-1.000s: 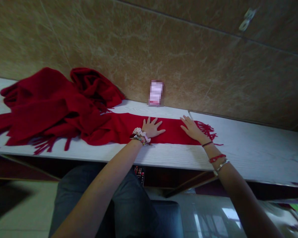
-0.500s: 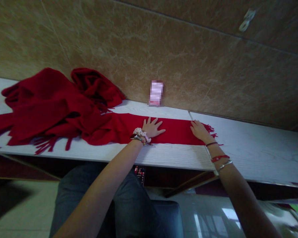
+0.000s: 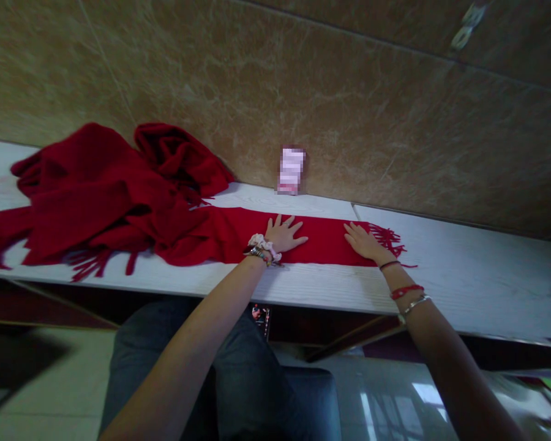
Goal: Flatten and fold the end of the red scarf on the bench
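A long red scarf with fringed ends lies along the white table. Its right part is spread flat and narrow, and the fringe points right. Toward the left the red cloth becomes a loose, crumpled heap that reaches the wall. My left hand rests flat on the smooth stretch, fingers spread. Close to the fringed end, my right hand lies on the scarf with its fingers stretched out. Neither hand grips the cloth.
A blurred-out pinkish card or phone leans against the brown marbled wall. Below the table edge a lit phone screen shows beside my legs. A dark stool seat is under me. A whitish fitting is on the wall.
My right hand has slid slightly left along the scarf, and more of the fringe shows. My left hand stays flat in nearly the same place. The view has shifted slightly.
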Motion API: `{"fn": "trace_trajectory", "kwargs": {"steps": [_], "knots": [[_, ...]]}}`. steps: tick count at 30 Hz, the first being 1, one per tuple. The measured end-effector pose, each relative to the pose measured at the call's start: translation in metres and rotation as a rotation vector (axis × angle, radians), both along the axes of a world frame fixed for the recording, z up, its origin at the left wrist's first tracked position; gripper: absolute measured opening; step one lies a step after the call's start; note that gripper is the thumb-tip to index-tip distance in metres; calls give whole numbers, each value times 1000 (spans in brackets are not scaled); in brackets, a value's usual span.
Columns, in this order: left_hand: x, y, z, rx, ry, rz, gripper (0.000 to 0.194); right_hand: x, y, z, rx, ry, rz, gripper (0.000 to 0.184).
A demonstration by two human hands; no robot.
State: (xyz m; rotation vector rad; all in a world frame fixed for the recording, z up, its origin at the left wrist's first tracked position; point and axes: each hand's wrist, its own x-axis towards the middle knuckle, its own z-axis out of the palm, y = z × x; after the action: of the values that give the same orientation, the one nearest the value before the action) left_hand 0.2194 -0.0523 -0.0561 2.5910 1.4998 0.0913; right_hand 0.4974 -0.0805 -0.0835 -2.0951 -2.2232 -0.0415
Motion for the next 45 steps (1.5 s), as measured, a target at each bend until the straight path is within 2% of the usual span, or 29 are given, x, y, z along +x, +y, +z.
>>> {"fn": "trace_trajectory", "kwargs": {"steps": [2,4,6,8,12,16,20,28,32,35,39,42,45], "knots": [[0,-1,1,-2,4,-1,66,8,-1,1,28,-18,-147,49],[0,-2,3,5,4,1,66,10,-3,4,106,-37,-195,48],[0,-3,3,15,-2,0,65,3,-4,8,206,-13,-116,49],[0,-3,3,16,-6,-3,65,-12,-6,11,230,54,49,50],[0,-2,3,10,-1,10,67,-50,-12,14,38,101,304,54],[0,-2,4,-4,1,35,69,-64,-19,12,-34,28,330,52],[0,-3,2,-2,3,36,68,-47,-24,6,24,-45,276,50],[3,-4,0,30,-13,33,66,19,-36,-5,74,-130,44,50],[3,-4,-2,52,-32,19,66,27,-37,-2,58,-131,-60,50],[3,-3,-4,67,-41,13,65,13,-30,4,95,-108,-74,49],[3,-2,-7,84,-38,12,64,-31,-14,11,156,14,44,49],[2,-4,-6,91,-31,12,64,-67,-6,9,117,69,149,52],[0,-4,-6,88,-33,3,62,-86,-2,1,67,74,199,53]]}}
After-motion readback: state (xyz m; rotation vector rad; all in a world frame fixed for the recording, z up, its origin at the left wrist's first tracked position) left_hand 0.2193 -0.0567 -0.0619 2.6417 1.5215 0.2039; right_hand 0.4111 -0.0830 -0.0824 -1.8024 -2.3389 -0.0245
